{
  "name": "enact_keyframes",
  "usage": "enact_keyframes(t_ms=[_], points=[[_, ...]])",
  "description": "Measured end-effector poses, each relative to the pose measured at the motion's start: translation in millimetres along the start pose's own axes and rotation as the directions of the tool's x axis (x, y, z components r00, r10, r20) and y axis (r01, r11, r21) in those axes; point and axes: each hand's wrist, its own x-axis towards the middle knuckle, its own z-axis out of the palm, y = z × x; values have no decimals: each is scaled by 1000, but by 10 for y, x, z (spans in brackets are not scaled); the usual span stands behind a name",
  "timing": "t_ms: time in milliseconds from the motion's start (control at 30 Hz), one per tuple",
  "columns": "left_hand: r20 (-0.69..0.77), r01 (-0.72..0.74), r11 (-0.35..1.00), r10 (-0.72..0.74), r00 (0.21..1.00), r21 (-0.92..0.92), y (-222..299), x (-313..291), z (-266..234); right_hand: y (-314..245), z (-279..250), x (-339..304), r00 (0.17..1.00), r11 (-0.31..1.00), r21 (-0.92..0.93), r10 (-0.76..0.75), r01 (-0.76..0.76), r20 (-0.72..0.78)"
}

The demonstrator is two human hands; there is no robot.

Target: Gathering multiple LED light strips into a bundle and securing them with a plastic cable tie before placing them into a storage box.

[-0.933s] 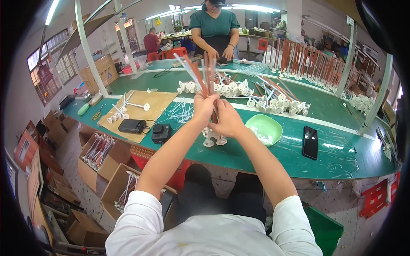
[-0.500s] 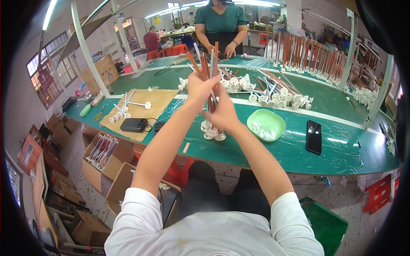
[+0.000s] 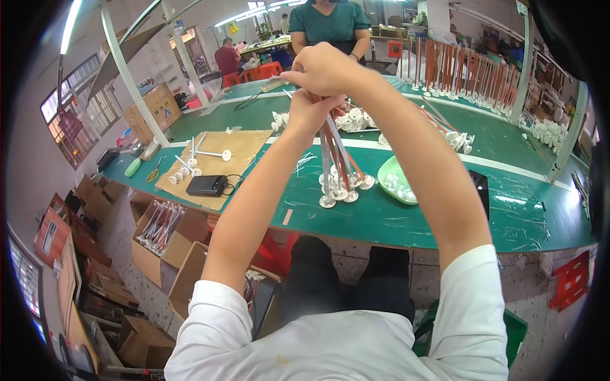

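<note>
My left hand point(image 3: 310, 117) is closed round a bundle of thin rods point(image 3: 338, 149), brown and silvery-grey, with round white disc ends. The bundle stands tilted in front of me, its discs point(image 3: 343, 189) clustered low over the green tabletop. Above the left hand, my right hand point(image 3: 327, 68) is curled over the upper ends of the same rods, which it hides. To the right of the discs a light green bowl point(image 3: 387, 166) holds small white pieces, partly covered by my right forearm.
Brown paper point(image 3: 244, 155) with several disc-ended rods and a black box point(image 3: 206, 185) lies left. A dark phone point(image 3: 481, 190) shows beside my right arm. More rods point(image 3: 454, 136) lie beyond; a rack of upright rods point(image 3: 464, 76) stands far right. Another person point(image 3: 330, 28) stands across the table.
My right hand has risen from the lower part of the bundle to its top and closed over it. My left hand still grips the rods; the discs appear more spread.
</note>
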Motion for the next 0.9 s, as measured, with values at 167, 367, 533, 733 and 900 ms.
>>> enact_keyframes(t_ms=[167, 367, 533, 733, 900], points=[[-23, -75, 997, 75, 997, -15, -60, -8, 9, -222, -203, 92, 999, 998, -60, -7, 5, -37], [16, -151, 984, 153, 988, -99, 46, 28, 116, -432, -404, -41, 836, 934, -333, 282, -128, 471], [6, 106, 993, -106, 994, -48, 170, 87, 253, -252, -268, -78, 883, 949, -302, 216, -90, 416], [68, 107, 991, -101, 993, -86, 163, 26, 336, -208, -227, -195, 880, 945, -296, 257, -142, 399], [82, 147, 989, -146, 986, -14, 132, 64, 376, -103, -238, -264, 939, 968, -248, 62, 26, 339]])
